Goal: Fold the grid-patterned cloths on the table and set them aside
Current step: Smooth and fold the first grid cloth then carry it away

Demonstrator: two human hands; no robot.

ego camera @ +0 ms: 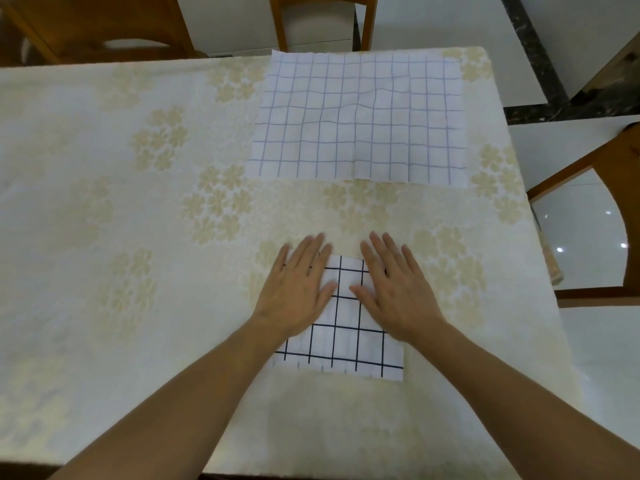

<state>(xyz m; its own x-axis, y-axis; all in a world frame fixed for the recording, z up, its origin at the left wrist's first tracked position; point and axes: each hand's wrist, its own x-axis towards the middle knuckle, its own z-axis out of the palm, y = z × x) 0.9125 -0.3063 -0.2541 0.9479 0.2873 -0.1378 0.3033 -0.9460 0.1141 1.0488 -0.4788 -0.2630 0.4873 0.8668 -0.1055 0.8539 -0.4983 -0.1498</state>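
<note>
A small folded white cloth with a dark grid [346, 341] lies on the table near the front edge. My left hand [298, 285] presses flat on its left part, fingers straight. My right hand [394, 289] presses flat on its right part, also with straight fingers. Both hands hide the cloth's far corners. A larger white cloth with a pale blue grid [356, 119] lies spread flat at the far right of the table, apart from both hands.
The table [121, 220] wears a cream cover with beige flower prints. Wooden chairs stand beyond the far edge [322, 15] and at the right side [606, 174]. Glossy white floor shows to the right.
</note>
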